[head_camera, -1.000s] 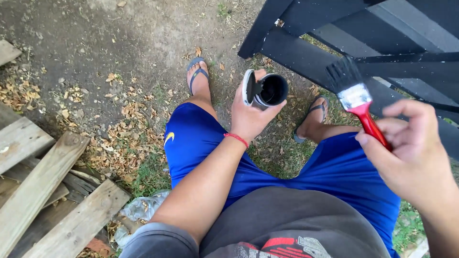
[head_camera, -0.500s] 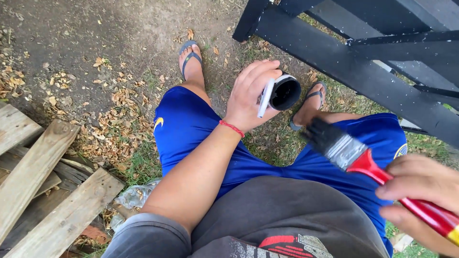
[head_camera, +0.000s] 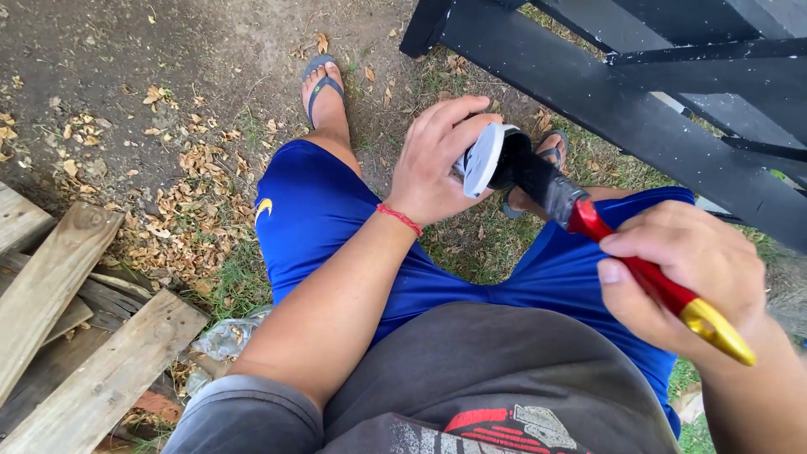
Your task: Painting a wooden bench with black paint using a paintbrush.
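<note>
My left hand (head_camera: 437,164) grips a small round paint can (head_camera: 492,155) tilted on its side, its pale bottom facing me and its dark mouth turned to the right. My right hand (head_camera: 677,273) holds a paintbrush (head_camera: 639,265) by its red handle with a gold tip. The brush's black bristles are pushed into the can's mouth. Both hands hover above my lap, over blue shorts (head_camera: 336,223). A red string bracelet (head_camera: 399,219) circles my left wrist.
A black-painted wooden frame (head_camera: 639,109) with slats runs across the upper right. Weathered planks (head_camera: 59,311) lie at the lower left on dirt with dry leaves. My feet wear flip-flops (head_camera: 322,80) on sparse grass. Crumpled plastic (head_camera: 227,336) lies beside my left leg.
My right hand brought the brush down from the black frame and toward the can; its bristles now sit inside the can's mouth. The left hand tipped the can toward the brush.
</note>
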